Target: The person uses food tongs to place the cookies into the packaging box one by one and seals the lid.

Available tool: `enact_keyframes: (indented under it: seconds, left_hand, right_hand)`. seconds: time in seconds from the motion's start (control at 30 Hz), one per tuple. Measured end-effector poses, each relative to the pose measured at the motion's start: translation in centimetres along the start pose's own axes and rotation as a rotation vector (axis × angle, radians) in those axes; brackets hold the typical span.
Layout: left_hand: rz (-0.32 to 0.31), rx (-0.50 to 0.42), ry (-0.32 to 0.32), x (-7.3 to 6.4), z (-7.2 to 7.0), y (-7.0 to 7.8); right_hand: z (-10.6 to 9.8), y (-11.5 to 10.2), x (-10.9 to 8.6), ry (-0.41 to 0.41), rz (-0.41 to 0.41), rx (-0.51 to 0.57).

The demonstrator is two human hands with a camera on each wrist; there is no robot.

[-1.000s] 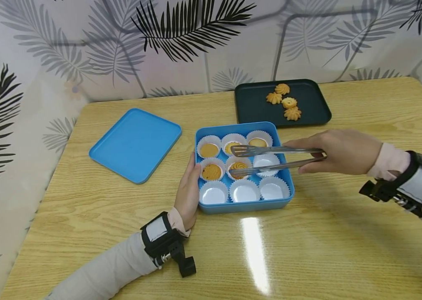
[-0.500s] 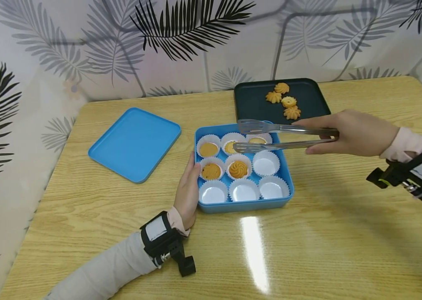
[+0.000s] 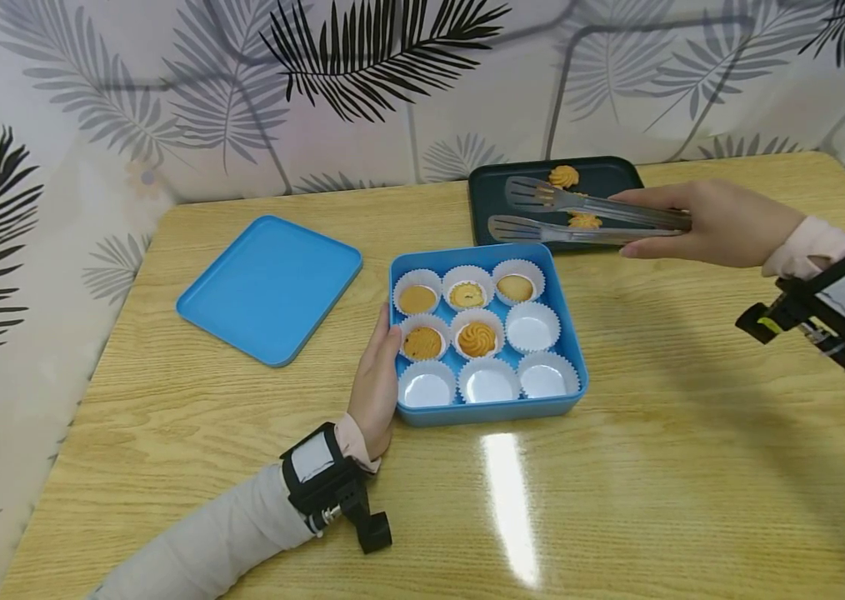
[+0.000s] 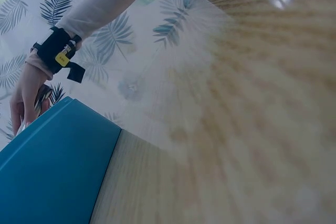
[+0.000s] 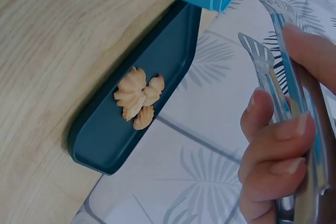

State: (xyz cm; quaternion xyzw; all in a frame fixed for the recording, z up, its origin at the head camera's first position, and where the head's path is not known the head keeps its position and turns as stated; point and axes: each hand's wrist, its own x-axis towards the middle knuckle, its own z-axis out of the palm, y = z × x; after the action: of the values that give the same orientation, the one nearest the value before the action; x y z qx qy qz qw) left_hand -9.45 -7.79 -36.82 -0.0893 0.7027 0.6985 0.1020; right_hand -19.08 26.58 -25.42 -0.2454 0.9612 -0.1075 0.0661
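My right hand (image 3: 730, 223) grips metal tongs (image 3: 595, 221), whose two tips stand apart with nothing between them. They overlap the dark tray (image 3: 484, 204) at the back and hide some of its cookies (image 5: 134, 93). In the right wrist view the fingers curl round the tong arms. My left hand (image 3: 375, 387) rests along the left wall of the blue box (image 3: 490, 414), fingers fairly straight, thumb at the rim. White paper cups fill the box in rows. The back row, the middle-left cup and the centre cup, with a swirled cookie (image 3: 477, 339), hold cookies; the other cups are bare.
A flat blue lid (image 3: 270, 290) lies on the wooden table (image 3: 242, 433) left of the box. Behind the table's back edge hangs a leaf-patterned cloth (image 3: 392, 142). The dark tray stands just behind the box, close to that edge.
My right hand has lifted the tongs away from the swirled cookie in the centre cup and carried them back and right, over the dark tray. My left hand has stayed at the box.
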Motion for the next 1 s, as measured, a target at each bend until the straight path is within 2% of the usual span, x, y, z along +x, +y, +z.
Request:
enact_keyframes:
  seconds: [0.27, 0.47, 0.73, 1.0]
  left_hand:
    - [-0.004, 0.003, 0.003, 0.0, 0.0, 0.0]
    - [-0.004, 0.004, 0.003, 0.0, 0.0, 0.0]
    - [-0.01, 0.006, 0.004, -0.1, 0.0, 0.0]
    - [-0.002, 0.0, 0.002, 0.0, 0.0, -0.1]
  right_hand:
    - [-0.4, 1.7, 1.9, -0.017, 0.056, -0.003]
    - [-0.6, 3.0, 3.1, -0.083, 0.13, -0.011]
    - [-0.5, 4.6, 4.6, -0.162, 0.241, 0.065]
    - [0.2, 5.8, 5.8, -0.194, 0.286, 0.135]
